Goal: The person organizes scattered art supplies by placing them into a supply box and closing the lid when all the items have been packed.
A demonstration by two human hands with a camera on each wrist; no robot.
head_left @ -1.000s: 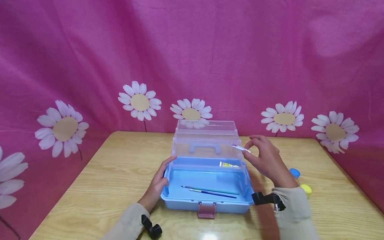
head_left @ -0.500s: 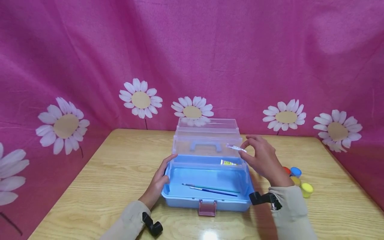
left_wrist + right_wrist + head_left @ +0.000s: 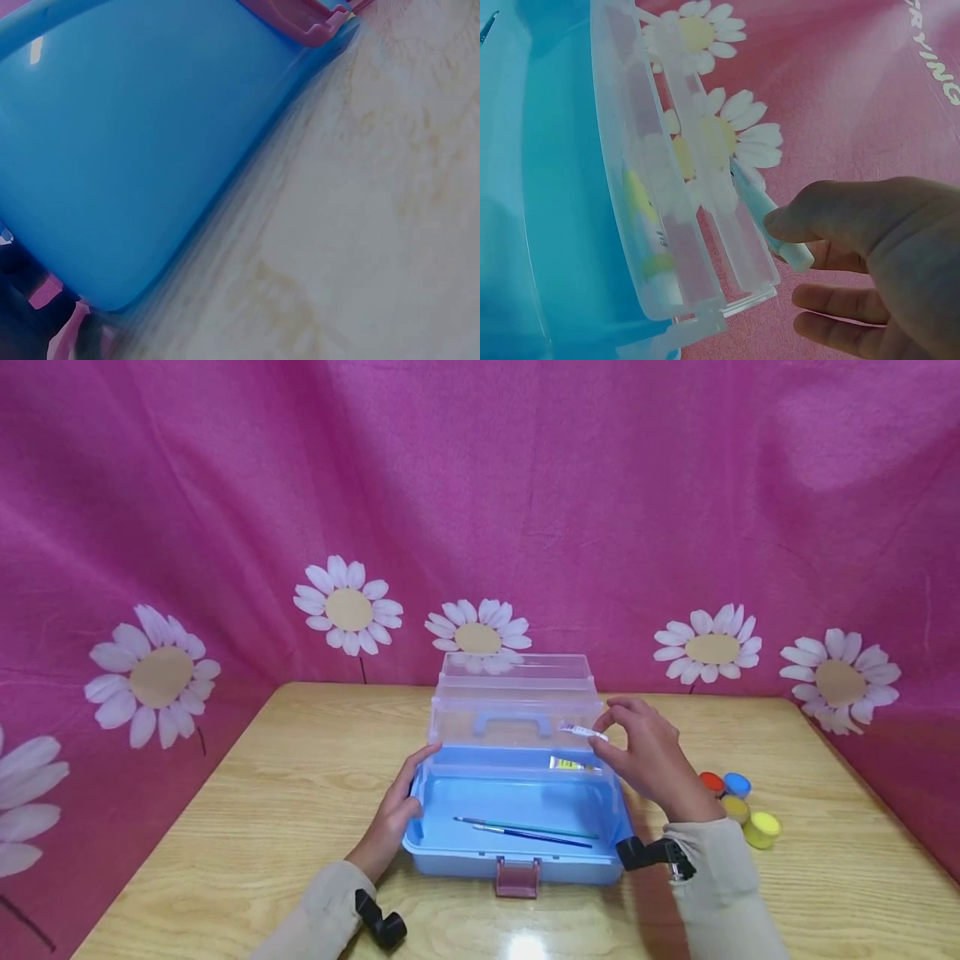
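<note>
A light-blue plastic storage box (image 3: 514, 862) stands on the table, its lid up and its clear trays folded out. My left hand (image 3: 392, 816) holds the box's left side, thumb at the rim; in the left wrist view only the box wall (image 3: 142, 150) shows, not the fingers. Between thumb and forefinger, my right hand (image 3: 651, 758) pinches a small white paint tube (image 3: 765, 206) above the tray (image 3: 664, 296) at the box's right. A yellow-labelled tube (image 3: 570, 763) lies in a clear tray. Two paintbrushes (image 3: 531, 837) lie in the box's bottom.
Right of the box, beyond my right wrist, stand several paint pots, among them a yellow one (image 3: 762, 830) and a blue-lidded one (image 3: 737, 785). A purple latch (image 3: 517, 878) hangs at the box's front. Behind the wooden table (image 3: 315, 752) hangs a pink flowered cloth (image 3: 570, 510).
My right hand has moved a little to the left with the tube, bringing it further over the trays. The paint pots are less covered by the right arm. My left hand stays on the box.
</note>
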